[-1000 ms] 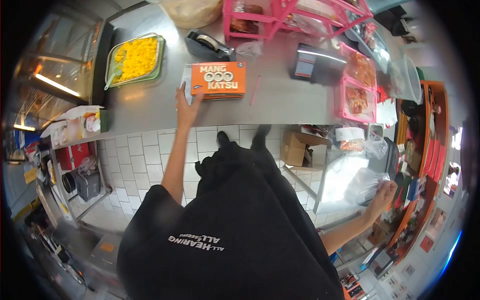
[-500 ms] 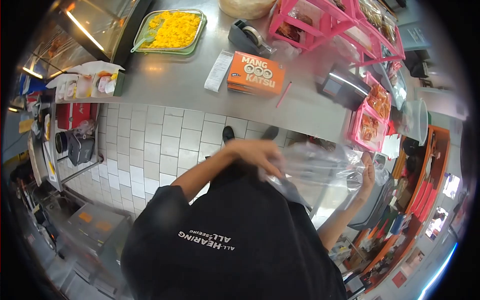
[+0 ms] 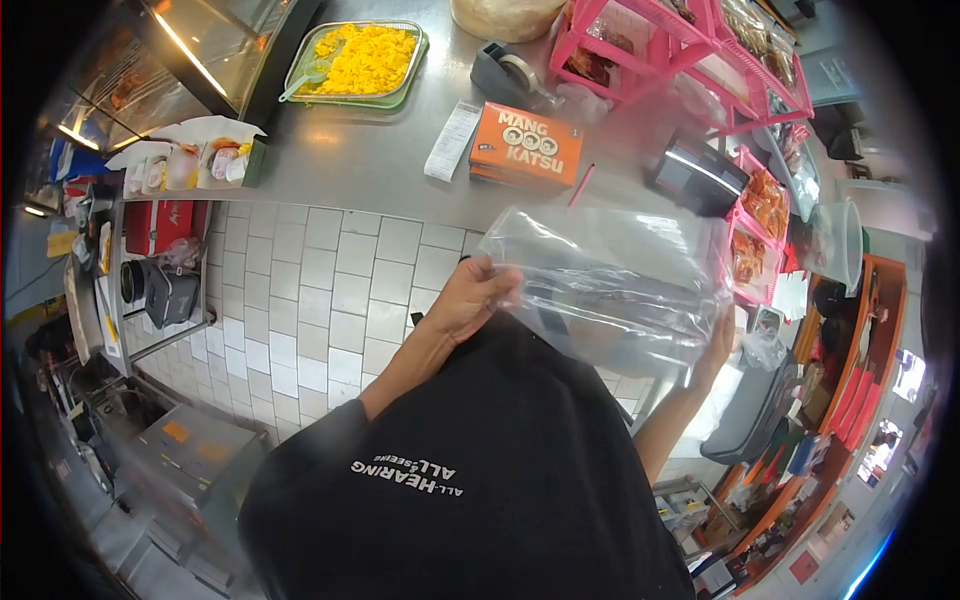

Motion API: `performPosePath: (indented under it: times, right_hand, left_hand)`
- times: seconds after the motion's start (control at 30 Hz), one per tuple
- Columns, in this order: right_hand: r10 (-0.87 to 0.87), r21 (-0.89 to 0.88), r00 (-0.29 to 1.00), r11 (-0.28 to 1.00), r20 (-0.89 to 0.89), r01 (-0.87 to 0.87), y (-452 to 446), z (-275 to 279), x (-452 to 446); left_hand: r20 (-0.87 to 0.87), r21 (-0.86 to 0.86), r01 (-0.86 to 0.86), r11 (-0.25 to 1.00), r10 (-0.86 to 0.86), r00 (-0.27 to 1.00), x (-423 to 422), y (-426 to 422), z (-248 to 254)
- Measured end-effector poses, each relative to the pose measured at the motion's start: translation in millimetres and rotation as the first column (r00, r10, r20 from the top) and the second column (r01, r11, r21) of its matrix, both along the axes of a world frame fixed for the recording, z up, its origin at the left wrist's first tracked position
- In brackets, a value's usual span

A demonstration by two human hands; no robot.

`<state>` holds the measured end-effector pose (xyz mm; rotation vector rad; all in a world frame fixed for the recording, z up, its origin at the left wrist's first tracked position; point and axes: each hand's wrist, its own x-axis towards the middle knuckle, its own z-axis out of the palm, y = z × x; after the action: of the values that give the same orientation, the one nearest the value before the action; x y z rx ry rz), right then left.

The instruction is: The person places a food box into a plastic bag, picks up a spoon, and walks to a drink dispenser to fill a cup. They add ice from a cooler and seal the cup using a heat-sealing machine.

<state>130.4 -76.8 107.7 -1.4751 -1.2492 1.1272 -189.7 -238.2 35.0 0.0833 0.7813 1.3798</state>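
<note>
A clear plastic bag (image 3: 620,280) is stretched wide between my two hands, in front of the counter's edge. My left hand (image 3: 478,297) pinches its left side, fingers closed on the film. At the bag's right end, my right hand (image 3: 715,345) holds the other side, its fingers partly hidden by the plastic. Just beyond the bag lie an orange box (image 3: 527,147) marked MANG KATSU and a pink straw-like stick (image 3: 582,186). A printed paper slip (image 3: 453,141) is to the left of the box.
The steel counter (image 3: 385,165) holds a tray of yellow food (image 3: 362,62), a tape dispenser (image 3: 505,75), pink racks (image 3: 640,50), a dark device (image 3: 698,174) and pink baskets of packed food (image 3: 762,205). Orange shelving (image 3: 860,350) stands at the right.
My left hand has come from beside the orange box to the plastic bag and gripped it. The bag, earlier bunched in my right hand, is now spread open between both hands.
</note>
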Motion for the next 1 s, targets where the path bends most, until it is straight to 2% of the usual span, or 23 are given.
performPosePath:
  times: [0.03,0.07,0.1,0.17,0.23,0.3,0.37,0.4,0.43,0.47,0.5,0.57,0.6,0.63,0.67,0.7,0.77,0.8,0.83,0.87,0.93,0.97,1.0]
  right_hand:
    - [0.143,0.031,0.988,0.989,0.055,-0.145,2.9,-1.7,-3.8]
    - [0.143,-0.028,0.969,0.990,0.201,-0.140,5.0,-4.1,-10.3]
    - [0.031,0.062,0.901,0.996,0.432,-0.064,3.2,-6.6,-26.1]
    - [-0.161,0.389,0.820,0.917,0.550,-0.082,-14.5,-2.5,-54.2]
    - [0.127,0.236,0.946,0.951,0.299,-0.202,-44.8,12.0,-90.2]
    - [0.474,0.135,0.836,0.842,0.276,-0.523,-65.2,25.0,-124.3]
    - [0.514,-0.088,0.854,0.857,0.079,-0.507,-71.0,17.1,-145.4]
    - [0.490,-0.087,0.868,0.871,0.082,-0.483,-68.2,12.9,-144.5]
    - [0.464,-0.112,0.877,0.872,-0.124,-0.477,-64.5,7.9,-143.0]
    - [0.420,-0.132,0.848,0.867,-0.325,-0.480,-61.1,3.3,-140.6]
    - [0.407,-0.129,0.855,0.876,-0.322,-0.466,-57.4,-0.2,-135.5]
    - [0.216,-0.068,0.974,0.973,-0.067,-0.220,-49.6,-9.1,-118.9]
    - [0.064,0.027,0.991,0.998,-0.114,-0.062,-41.2,-20.1,-110.6]
    - [0.060,0.030,0.991,0.998,-0.117,-0.057,-39.6,-8.4,-116.9]
    - [0.214,-0.035,0.970,0.975,-0.116,-0.220,-40.6,5.0,-125.9]
    - [0.359,-0.103,0.925,0.923,-0.126,-0.372,-45.7,12.9,-137.0]
    - [0.404,-0.110,0.889,0.895,-0.217,-0.433,-51.7,2.4,-149.8]
    - [0.445,-0.122,0.845,0.860,-0.298,-0.496,-46.1,-10.0,-147.7]
    - [0.467,-0.126,0.802,0.830,-0.373,-0.543,-41.9,-16.6,-142.7]
    - [0.464,-0.086,0.852,0.864,-0.245,-0.495,-40.2,-19.0,-133.8]
    - [0.344,-0.041,0.915,0.932,-0.212,-0.360,-45.2,-27.2,-120.5]
    - [0.267,-0.024,0.944,0.961,-0.192,-0.277,-49.1,-16.6,-113.6]
    - [0.236,-0.011,0.949,0.970,-0.209,-0.243,-50.7,-11.9,-103.2]
  left_hand:
    - [-0.077,-0.012,-0.014,1.000,0.013,0.997,0.2,2.4,2.1]
    - [-0.078,-0.010,-0.012,1.000,0.011,0.997,1.2,7.2,4.9]
    - [-0.044,-0.007,-0.090,0.996,0.090,0.995,3.2,13.8,13.5]
    - [-0.010,-0.003,-0.161,0.987,0.161,0.987,9.0,23.8,29.4]
    - [-0.193,0.121,-0.093,0.988,0.116,0.974,15.8,32.7,43.2]
    - [-0.303,0.128,-0.016,0.992,0.054,0.952,27.1,38.9,60.2]
    - [-0.406,0.141,0.067,0.988,-0.004,0.914,33.0,41.5,60.5]
    - [-0.612,0.149,0.164,0.975,-0.039,0.790,32.4,40.7,54.6]
    - [-0.784,0.142,0.255,0.956,-0.049,0.619,30.5,40.8,50.1]
    - [-0.785,0.122,0.273,0.954,-0.075,0.615,27.0,41.1,46.3]
    - [-0.785,0.126,0.288,0.949,-0.083,0.614,18.2,42.2,38.4]
    - [-0.780,0.104,0.085,0.991,0.028,0.625,0.9,43.0,22.1]
    - [-0.781,0.107,0.093,0.990,0.026,0.624,-1.1,44.4,29.3]
    - [-0.681,0.069,0.038,0.997,0.019,0.732,-3.3,45.8,42.7]
    - [-0.566,0.020,-0.006,1.000,0.016,0.824,-4.0,46.3,50.1]
    - [-0.569,0.017,0.007,1.000,0.004,0.822,3.8,47.7,48.7]
    - [-0.846,0.292,0.124,0.948,0.196,0.496,28.2,48.9,41.2]
    - [-0.920,0.250,0.188,0.950,0.173,0.353,24.6,50.8,36.5]
    - [-0.941,0.192,0.233,0.954,0.111,0.318,20.7,51.5,43.7]
    - [-0.957,0.140,0.301,0.943,0.051,0.287,20.3,51.5,52.4]
    - [-0.888,0.152,0.157,0.976,0.065,0.456,18.7,49.4,48.6]
    - [-0.932,0.134,0.016,0.991,0.120,0.343,15.0,49.0,35.8]
    - [-0.961,0.214,0.019,0.977,0.207,0.183,6.6,55.0,27.0]
